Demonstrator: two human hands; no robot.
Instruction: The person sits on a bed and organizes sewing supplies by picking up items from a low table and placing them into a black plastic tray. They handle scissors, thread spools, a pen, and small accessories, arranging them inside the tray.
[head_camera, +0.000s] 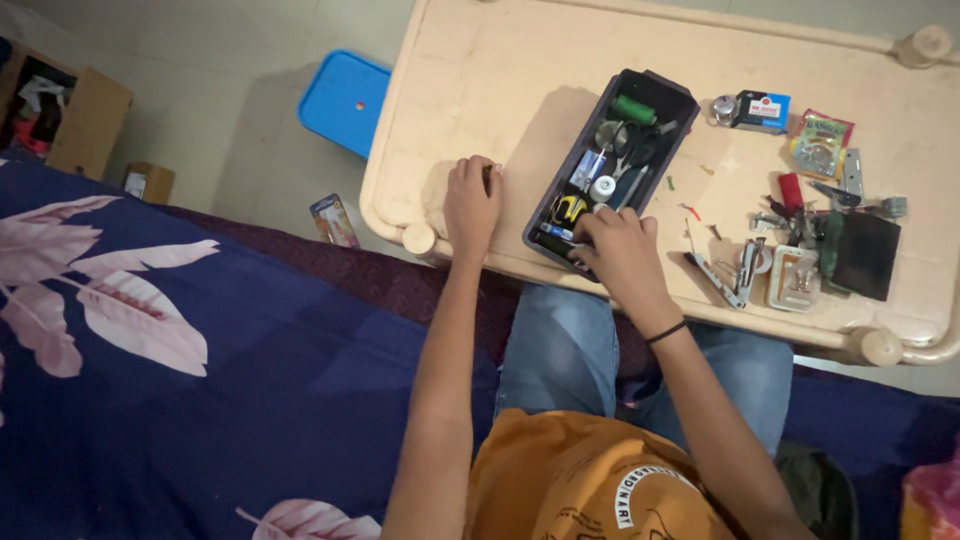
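A dark rectangular tray (672, 92) lies on a cream plastic table (500, 80), filled with small items: a green thread spool (633, 109), scissors, a white round piece and a yellow-black object. My right hand (620, 255) reaches into the tray's near end, fingers curled over the items there; what it grips is hidden. My left hand (471, 200) rests on the table left of the tray, fingers closed around something small and dark.
Right of the tray lie a blue box (762, 110), a small packet (820, 140), a red item, metal hardware and a dark pouch (862, 255). A blue stool (343, 100) stands on the floor. A navy floral bedsheet (150, 350) spreads at left.
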